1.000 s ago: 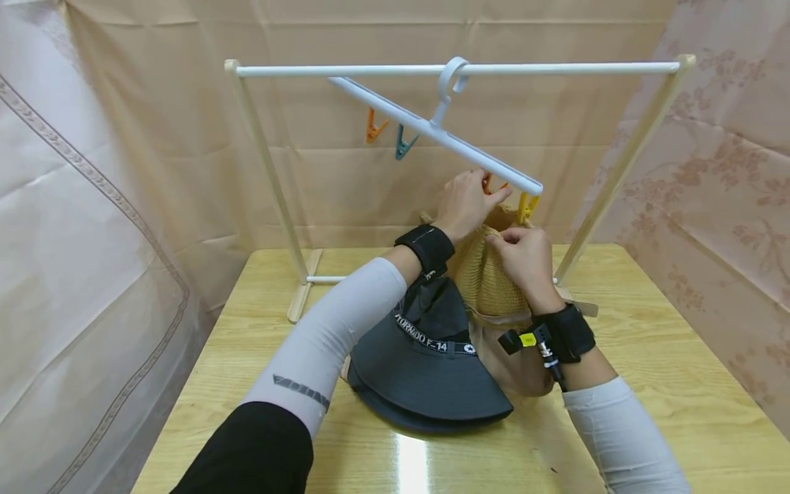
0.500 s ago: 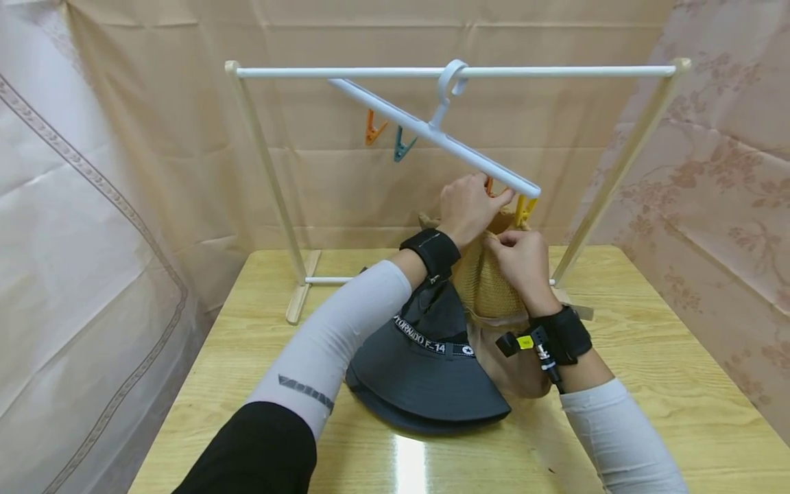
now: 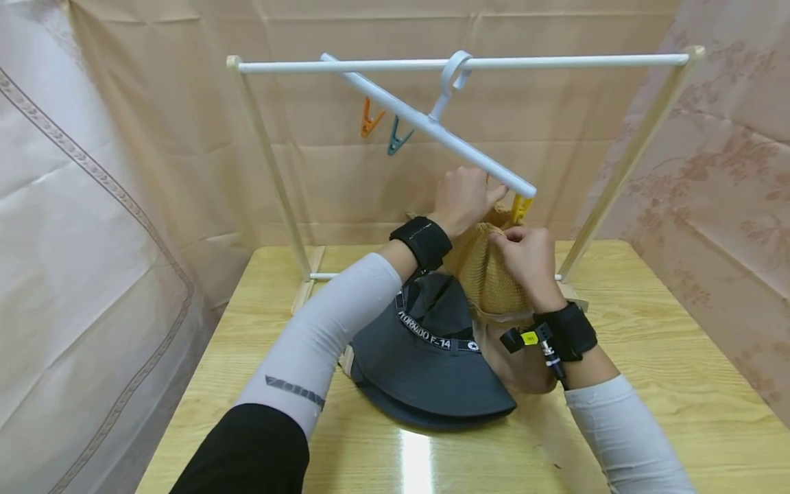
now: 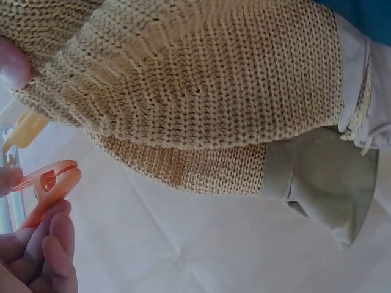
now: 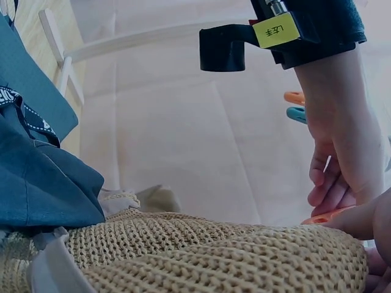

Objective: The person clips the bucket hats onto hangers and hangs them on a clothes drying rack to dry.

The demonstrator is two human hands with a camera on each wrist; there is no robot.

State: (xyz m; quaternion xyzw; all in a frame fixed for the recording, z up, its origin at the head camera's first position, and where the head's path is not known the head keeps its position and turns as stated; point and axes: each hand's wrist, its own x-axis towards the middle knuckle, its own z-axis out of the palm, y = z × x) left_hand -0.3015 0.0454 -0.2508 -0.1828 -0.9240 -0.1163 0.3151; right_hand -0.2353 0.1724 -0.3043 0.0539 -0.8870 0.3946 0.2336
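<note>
My left hand (image 3: 464,200) pinches an orange clothespin (image 4: 54,183) between thumb and fingers, just under the low end of a white hanger (image 3: 481,159). My right hand (image 3: 529,261) pinches the upper edge of a tan woven hat (image 3: 490,281) with a beige cloth part (image 3: 515,367). A yellow clothespin (image 3: 520,207) on the hanger's end meets the hat's edge. In the left wrist view the orange clothespin is apart from the woven edge. A dark bucket hat (image 3: 426,374) with white lettering on its band lies in front, partly covered by my left forearm.
The hanger hooks over the white rail (image 3: 574,62) of a wooden-legged rack (image 3: 636,147), tilted down to the right. Another orange clothespin (image 3: 372,118) and a teal clothespin (image 3: 398,137) hang from it at left. The rack stands on a wooden table (image 3: 654,370).
The hanger's left end has risen to overlap the rail, and its clothespins have shifted slightly left. Both hands keep their pinches in nearly the same places.
</note>
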